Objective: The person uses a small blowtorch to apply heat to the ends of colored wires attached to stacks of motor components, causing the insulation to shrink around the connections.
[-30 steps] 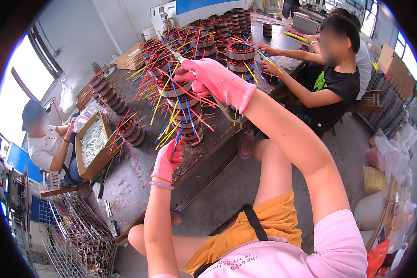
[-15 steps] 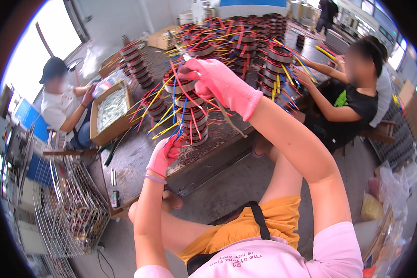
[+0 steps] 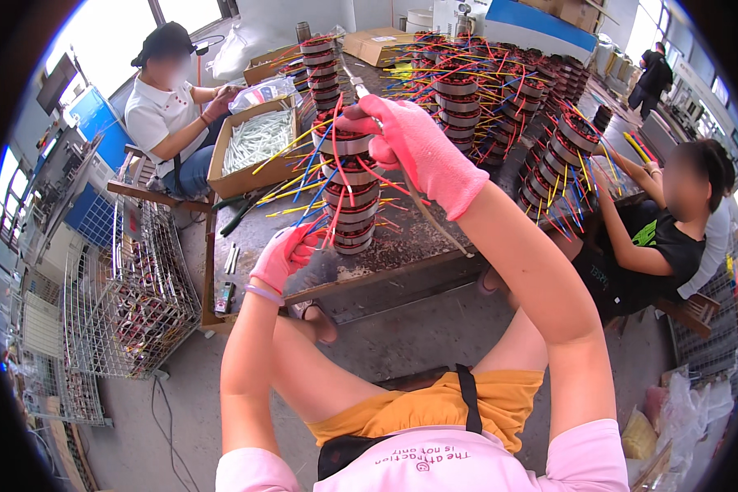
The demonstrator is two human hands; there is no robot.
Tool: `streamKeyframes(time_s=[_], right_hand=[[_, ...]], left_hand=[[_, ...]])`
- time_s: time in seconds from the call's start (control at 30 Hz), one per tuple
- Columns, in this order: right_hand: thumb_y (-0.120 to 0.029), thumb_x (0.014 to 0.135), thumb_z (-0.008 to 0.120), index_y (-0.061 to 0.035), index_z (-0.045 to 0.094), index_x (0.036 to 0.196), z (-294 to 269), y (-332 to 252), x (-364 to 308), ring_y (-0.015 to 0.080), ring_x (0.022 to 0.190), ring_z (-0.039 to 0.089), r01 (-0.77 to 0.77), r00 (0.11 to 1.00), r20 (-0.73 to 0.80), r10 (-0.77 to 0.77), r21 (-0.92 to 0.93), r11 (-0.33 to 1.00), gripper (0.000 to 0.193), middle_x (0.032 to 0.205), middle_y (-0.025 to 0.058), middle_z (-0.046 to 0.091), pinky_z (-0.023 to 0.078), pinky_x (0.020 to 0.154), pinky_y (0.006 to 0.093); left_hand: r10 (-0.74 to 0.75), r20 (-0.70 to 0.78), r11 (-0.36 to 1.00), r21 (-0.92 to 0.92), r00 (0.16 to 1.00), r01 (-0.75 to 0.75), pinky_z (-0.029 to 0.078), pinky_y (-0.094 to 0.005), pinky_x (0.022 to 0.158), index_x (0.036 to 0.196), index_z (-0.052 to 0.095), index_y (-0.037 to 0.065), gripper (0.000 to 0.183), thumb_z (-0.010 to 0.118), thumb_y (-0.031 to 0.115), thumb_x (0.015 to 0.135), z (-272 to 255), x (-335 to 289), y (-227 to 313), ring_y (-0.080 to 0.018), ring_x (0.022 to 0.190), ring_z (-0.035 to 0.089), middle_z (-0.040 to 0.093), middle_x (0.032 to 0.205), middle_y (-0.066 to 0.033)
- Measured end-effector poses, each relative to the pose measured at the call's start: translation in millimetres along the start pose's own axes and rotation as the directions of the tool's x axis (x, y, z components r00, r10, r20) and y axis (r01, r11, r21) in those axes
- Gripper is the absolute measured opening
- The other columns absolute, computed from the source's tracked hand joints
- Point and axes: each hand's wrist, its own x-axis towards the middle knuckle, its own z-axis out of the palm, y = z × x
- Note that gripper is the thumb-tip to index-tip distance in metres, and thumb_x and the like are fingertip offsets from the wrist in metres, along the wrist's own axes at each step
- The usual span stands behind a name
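Note:
In front of me on the table stands a stack of motor stators [image 3: 353,215], ringed with red, blue and yellow lead wires that stick out. My left hand [image 3: 282,256], in a pink glove, is closed at the stack's lower left, its fingertips pinching lead wires [image 3: 318,223]. Above the stack's right side is my right hand [image 3: 422,149], also pink-gloved. It is closed on a slim tool [image 3: 357,85] with a pale collar, pointing up and left. A thin brown cord or stick [image 3: 436,220] trails below that hand; how it joins the tool is hidden.
More stator stacks [image 3: 457,111] crowd the table behind and right. A carton of white sleeves [image 3: 221,168] lies left, near dark-handled pliers [image 3: 239,215]. One person [image 3: 160,115] sits at left, another [image 3: 660,221] at right by a leaning stack. A wire basket [image 3: 131,307] stands lower left.
The view has shifted, so the table and people appear further right or lower. My right hand still holds the tool, and my left still pinches wires by the same stack.

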Motion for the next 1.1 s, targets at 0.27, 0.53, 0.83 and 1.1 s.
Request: streamKeyframes(time_s=[0.27, 0.53, 0.83, 1.1], right_hand=[[-0.029, 0.097, 0.052, 0.0004, 0.057, 0.105, 3.3, 12.7, 11.1, 0.0091, 0.047, 0.043, -0.033, 0.996, 0.083, 0.022, 0.129, 0.991, 0.031, 0.094, 0.0093, 0.066, 0.035, 0.044, 0.0264], [-0.032, 0.098, 0.050, -0.0008, 0.060, 0.105, -0.2, 15.9, 12.3, 0.0085, 0.054, 0.048, -0.020, 0.997, 0.074, 0.014, 0.078, 0.997, 0.033, 0.091, 0.0048, 0.067, 0.039, 0.049, 0.0274], [-0.031, 0.100, 0.050, -0.0039, 0.059, 0.098, -0.7, 15.3, 15.5, 0.0078, 0.051, 0.046, -0.024, 0.991, 0.136, 0.000, 0.179, 0.984, 0.029, 0.081, 0.0027, 0.062, 0.037, 0.045, 0.0255], [-0.032, 0.099, 0.050, -0.0032, 0.059, 0.101, -1.4, 18.4, 8.9, 0.0071, 0.050, 0.045, -0.002, 0.990, 0.142, -0.021, 0.163, 0.987, 0.030, 0.084, 0.0036, 0.063, 0.036, 0.044, 0.0253]], left_hand=[[0.509, -0.266, 0.858, 0.074, 0.819, -0.509, 0.049, -0.0235, 0.062, 0.122, 0.056, 0.001, 0.032, 0.052, 0.025, 0.101, -1.5, -52.0, -26.1, -0.0122, 0.073, 0.058, 0.062, 0.098, -0.0066], [0.912, -0.122, 0.338, 0.765, 0.392, -0.548, 0.039, -0.0387, 0.107, 0.144, 0.034, -0.003, 0.070, 0.073, 0.013, 0.087, 132.7, -71.5, -143.5, -0.0298, 0.123, 0.049, 0.044, 0.137, -0.0189], [0.937, -0.337, 0.347, 0.855, 0.095, -0.385, 0.024, -0.0493, 0.117, 0.153, 0.010, -0.004, 0.121, 0.088, 0.024, 0.066, 134.9, 34.9, -103.1, -0.0434, 0.142, 0.021, 0.017, 0.152, -0.0302], [0.928, -0.362, 0.306, 0.876, -0.089, -0.373, 0.031, -0.0498, 0.113, 0.147, 0.027, -0.002, 0.112, 0.091, 0.028, 0.061, 130.1, 56.2, -121.9, -0.0443, 0.134, 0.035, 0.031, 0.145, -0.0281]])
